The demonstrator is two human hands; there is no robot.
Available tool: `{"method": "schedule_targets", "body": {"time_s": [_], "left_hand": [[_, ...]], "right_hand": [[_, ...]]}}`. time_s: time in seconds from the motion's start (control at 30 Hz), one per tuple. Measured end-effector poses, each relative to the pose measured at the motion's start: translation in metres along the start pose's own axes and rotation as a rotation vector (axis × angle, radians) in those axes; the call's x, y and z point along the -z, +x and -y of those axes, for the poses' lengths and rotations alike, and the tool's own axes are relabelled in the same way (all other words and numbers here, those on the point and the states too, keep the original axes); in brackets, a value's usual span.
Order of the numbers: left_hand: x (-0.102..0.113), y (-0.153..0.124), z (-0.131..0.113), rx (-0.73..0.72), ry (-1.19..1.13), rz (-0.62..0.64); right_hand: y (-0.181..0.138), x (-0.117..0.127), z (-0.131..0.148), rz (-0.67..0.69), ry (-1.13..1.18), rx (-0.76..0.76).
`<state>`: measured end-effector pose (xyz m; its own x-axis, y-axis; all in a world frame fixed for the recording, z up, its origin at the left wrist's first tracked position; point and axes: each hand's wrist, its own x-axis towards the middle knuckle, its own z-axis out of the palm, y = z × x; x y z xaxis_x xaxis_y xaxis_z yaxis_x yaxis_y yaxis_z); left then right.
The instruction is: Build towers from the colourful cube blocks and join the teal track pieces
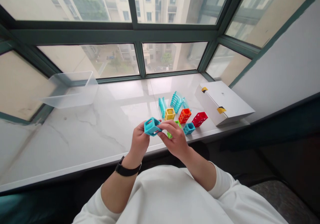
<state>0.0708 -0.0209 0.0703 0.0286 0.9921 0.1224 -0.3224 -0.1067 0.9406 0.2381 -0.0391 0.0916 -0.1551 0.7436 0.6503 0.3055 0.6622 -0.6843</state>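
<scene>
My left hand (140,141) holds a hollow blue plastic toy cube (152,126) with open windowed sides, and my right hand (175,139) pinches its right corner with the fingertips. Just past my right hand, a green plastic piece (170,135) is partly hidden by the fingers. A yellow block (170,114), an orange block (185,115), a red block (199,119) and a small blue block (189,128) stand close by on the marble windowsill (100,130). Teal ridged curved pieces (177,101) lie behind them.
A transparent plastic box (70,89) sits at the sill's left end. A white cardboard box (222,102) with yellow-and-black tape stands at the right. Window frames and glass (172,56) run along the back, and the sill's front edge lies below my wrists.
</scene>
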Motion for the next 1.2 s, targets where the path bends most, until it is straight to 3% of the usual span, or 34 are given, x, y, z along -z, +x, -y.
{"method": "schedule_targets", "body": {"time_s": [0.2, 0.33, 0.5, 0.67, 0.87, 1.2], "left_hand": [[-0.005, 0.000, -0.001, -0.069, 0.130, 0.193], [-0.007, 0.002, -0.005, -0.228, 0.238, 0.215], [-0.022, 0.010, -0.023, -0.492, 0.654, 0.201], [-0.041, 0.020, -0.026, -0.596, 0.812, 0.261], [-0.058, 0.033, -0.024, -0.541, 0.897, 0.305], [-0.104, 0.060, -0.006, -0.397, 0.973, 0.529]], "right_hand": [[0.004, 0.026, -0.008, -0.083, -0.041, -0.004], [0.002, 0.039, -0.014, -0.108, -0.103, -0.005], [-0.003, 0.052, -0.016, -0.137, -0.190, 0.041], [-0.005, 0.065, -0.017, -0.202, -0.251, 0.075], [-0.013, 0.081, -0.029, -0.265, -0.274, 0.080], [-0.049, 0.108, -0.064, -0.407, -0.260, -0.170]]}}
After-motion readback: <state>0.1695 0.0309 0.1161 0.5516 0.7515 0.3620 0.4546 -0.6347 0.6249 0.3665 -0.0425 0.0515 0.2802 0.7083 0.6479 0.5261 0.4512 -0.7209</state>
